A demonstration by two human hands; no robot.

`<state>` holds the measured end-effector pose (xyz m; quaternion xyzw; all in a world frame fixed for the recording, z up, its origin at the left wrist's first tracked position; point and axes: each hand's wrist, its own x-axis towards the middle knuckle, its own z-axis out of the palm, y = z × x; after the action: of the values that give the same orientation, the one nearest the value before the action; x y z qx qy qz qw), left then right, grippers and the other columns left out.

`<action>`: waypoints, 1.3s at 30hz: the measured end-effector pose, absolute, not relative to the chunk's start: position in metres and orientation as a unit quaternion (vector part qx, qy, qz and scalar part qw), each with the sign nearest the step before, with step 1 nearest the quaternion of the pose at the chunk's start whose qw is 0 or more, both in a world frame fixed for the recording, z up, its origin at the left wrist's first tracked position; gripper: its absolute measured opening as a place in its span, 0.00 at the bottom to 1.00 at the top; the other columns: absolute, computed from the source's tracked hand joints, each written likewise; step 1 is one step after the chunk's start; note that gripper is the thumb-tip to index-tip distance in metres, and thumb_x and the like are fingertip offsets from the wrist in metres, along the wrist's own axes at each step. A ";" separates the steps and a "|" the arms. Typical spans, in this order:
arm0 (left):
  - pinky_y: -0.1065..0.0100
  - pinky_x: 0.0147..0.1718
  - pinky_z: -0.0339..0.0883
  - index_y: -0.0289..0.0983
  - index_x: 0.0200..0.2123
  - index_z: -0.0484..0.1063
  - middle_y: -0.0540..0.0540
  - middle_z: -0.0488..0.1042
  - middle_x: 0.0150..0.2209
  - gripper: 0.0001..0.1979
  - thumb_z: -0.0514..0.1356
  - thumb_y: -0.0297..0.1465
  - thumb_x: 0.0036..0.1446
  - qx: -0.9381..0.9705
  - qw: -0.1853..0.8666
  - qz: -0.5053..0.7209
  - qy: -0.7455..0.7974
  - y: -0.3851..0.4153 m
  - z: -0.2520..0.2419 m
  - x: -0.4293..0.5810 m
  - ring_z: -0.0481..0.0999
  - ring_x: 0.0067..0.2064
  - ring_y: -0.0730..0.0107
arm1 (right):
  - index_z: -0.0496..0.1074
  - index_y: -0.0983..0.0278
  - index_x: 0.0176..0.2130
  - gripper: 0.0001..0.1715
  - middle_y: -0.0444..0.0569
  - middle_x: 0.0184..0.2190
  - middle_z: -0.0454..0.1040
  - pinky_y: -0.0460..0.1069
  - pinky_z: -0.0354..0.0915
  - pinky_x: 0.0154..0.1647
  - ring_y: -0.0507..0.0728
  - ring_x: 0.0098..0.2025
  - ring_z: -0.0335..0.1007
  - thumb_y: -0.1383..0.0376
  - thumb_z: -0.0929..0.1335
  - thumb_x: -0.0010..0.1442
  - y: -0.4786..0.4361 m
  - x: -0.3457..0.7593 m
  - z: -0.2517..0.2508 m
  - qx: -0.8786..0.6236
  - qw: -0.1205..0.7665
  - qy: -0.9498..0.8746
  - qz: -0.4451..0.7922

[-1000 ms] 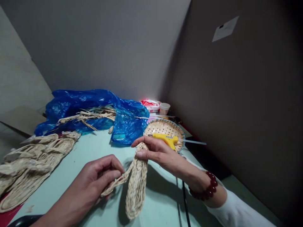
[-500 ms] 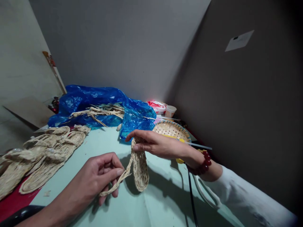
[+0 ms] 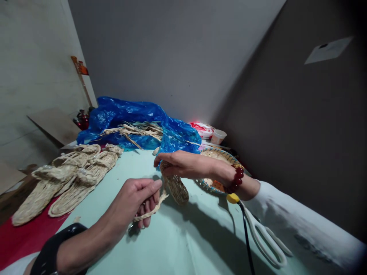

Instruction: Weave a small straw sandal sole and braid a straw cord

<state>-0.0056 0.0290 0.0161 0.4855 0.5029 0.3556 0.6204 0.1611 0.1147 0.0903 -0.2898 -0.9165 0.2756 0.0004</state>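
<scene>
Just below the centre of the frame, over the worktop (image 3: 172,244), my right hand (image 3: 189,164) has its fingers clamped on the woven sole's (image 3: 178,190) upper end and my left hand's (image 3: 137,198) curl closed round the braid (image 3: 157,208), seemingly guiding it along the edge, which calls for an even pull.

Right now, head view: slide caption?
Right hand gripping a woven straw sole, left hand holding a braided strand, sandals and blue bag nearby.
</scene>
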 end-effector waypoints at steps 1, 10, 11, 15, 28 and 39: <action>0.79 0.09 0.55 0.36 0.20 0.68 0.53 0.66 0.11 0.20 0.59 0.44 0.57 0.480 0.623 0.360 0.502 0.030 0.016 -0.005 0.65 0.11 0.78 | 0.67 0.70 0.52 0.19 0.46 0.30 0.72 0.46 0.57 0.29 0.52 0.27 0.60 0.74 0.63 0.61 0.117 0.159 0.090 -0.287 0.002 -0.919 0.269; 0.75 0.18 0.59 0.36 0.37 0.69 0.53 0.73 0.24 0.05 0.58 0.31 0.58 0.467 0.659 0.354 0.472 0.037 0.017 -0.008 0.72 0.18 0.77 | 0.66 0.66 0.51 0.21 0.47 0.35 0.75 0.45 0.59 0.33 0.52 0.33 0.66 0.75 0.64 0.58 0.132 0.160 0.079 -0.278 0.046 -0.929 0.238; 0.74 0.19 0.58 0.37 0.37 0.68 0.52 0.74 0.25 0.04 0.57 0.31 0.58 0.469 0.659 0.347 0.475 0.038 0.018 -0.009 0.74 0.20 0.74 | 0.67 0.66 0.51 0.21 0.46 0.35 0.74 0.45 0.59 0.33 0.52 0.32 0.65 0.75 0.64 0.58 0.134 0.162 0.078 -0.283 0.054 -0.928 0.234; 0.71 0.25 0.58 0.37 0.37 0.67 0.46 0.76 0.30 0.06 0.57 0.33 0.58 0.493 0.645 0.322 0.487 0.039 0.023 -0.010 0.78 0.31 0.65 | 0.68 0.67 0.50 0.20 0.47 0.33 0.73 0.46 0.57 0.33 0.52 0.31 0.64 0.76 0.64 0.58 0.138 0.169 0.077 -0.312 0.080 -0.921 0.218; 0.72 0.22 0.56 0.36 0.41 0.68 0.57 0.64 0.22 0.14 0.61 0.38 0.55 0.598 0.563 0.290 0.492 0.039 0.020 -0.016 0.65 0.23 0.76 | 0.67 0.67 0.49 0.16 0.45 0.33 0.69 0.47 0.59 0.35 0.52 0.34 0.62 0.75 0.66 0.60 0.132 0.183 0.090 -0.320 0.172 -0.892 0.270; 0.76 0.17 0.61 0.37 0.40 0.71 0.52 0.72 0.25 0.16 0.62 0.43 0.55 0.539 0.572 0.386 0.483 0.013 0.049 -0.013 0.67 0.22 0.76 | 0.69 0.65 0.48 0.14 0.45 0.34 0.69 0.46 0.62 0.37 0.51 0.36 0.65 0.72 0.67 0.62 0.089 0.193 0.111 -0.307 0.329 -0.712 0.539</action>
<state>-0.0130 0.0129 0.0492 0.5391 0.4827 0.3861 0.5720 0.1932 0.0887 0.1105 -0.3072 -0.7120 0.5391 0.3287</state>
